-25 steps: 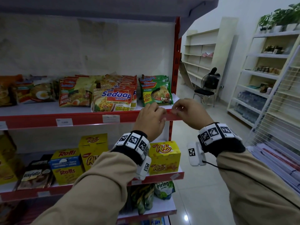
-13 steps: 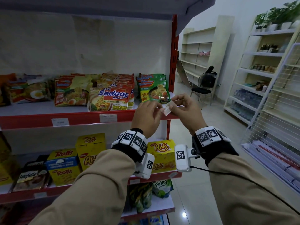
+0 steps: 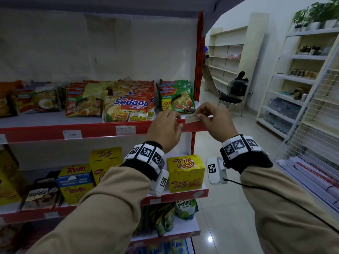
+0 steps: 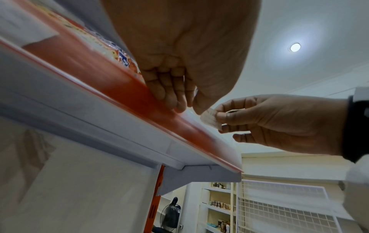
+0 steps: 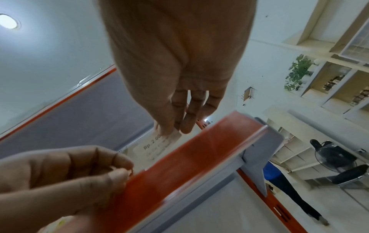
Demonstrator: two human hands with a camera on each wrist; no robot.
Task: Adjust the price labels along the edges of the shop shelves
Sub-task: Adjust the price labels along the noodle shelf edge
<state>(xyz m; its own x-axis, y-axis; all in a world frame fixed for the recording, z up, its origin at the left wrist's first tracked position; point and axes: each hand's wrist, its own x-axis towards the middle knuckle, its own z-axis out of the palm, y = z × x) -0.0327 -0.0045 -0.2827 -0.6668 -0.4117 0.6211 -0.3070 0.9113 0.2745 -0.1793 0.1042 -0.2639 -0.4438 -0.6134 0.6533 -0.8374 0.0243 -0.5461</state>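
Observation:
A small white price label [image 3: 190, 119] printed "Rp 2.00…" [image 5: 157, 146] is pinched at its right end by my right hand [image 3: 198, 117], and it stands at the top edge of the red label strip [image 3: 99, 132] near the shelf's right end. My left hand [image 3: 176, 118] is just left of the label, its curled fingers and thumb gripping the strip's upper lip [image 5: 119, 171]. From the left wrist view, the label [image 4: 208, 117] sits between the right hand's thumb and fingers [image 4: 219, 119]. Two other labels [image 3: 72, 134] [image 3: 125, 130] sit in the strip further left.
Noodle packs fill the shelf; a green one [image 3: 176, 97] lies right behind my hands. Yellow snack boxes [image 3: 185, 173] stand on the shelf below. A red upright [image 3: 199, 57] ends the unit. A chair and fan [image 3: 234, 92], a white wire rack [image 3: 311, 125] and a standing person's legs [image 5: 289, 189] are to the right.
Both hands were on the strip, then lifted the label clear above it. Now the left hand has let the label go and gripped the strip, and the right has lowered the label to its top edge.

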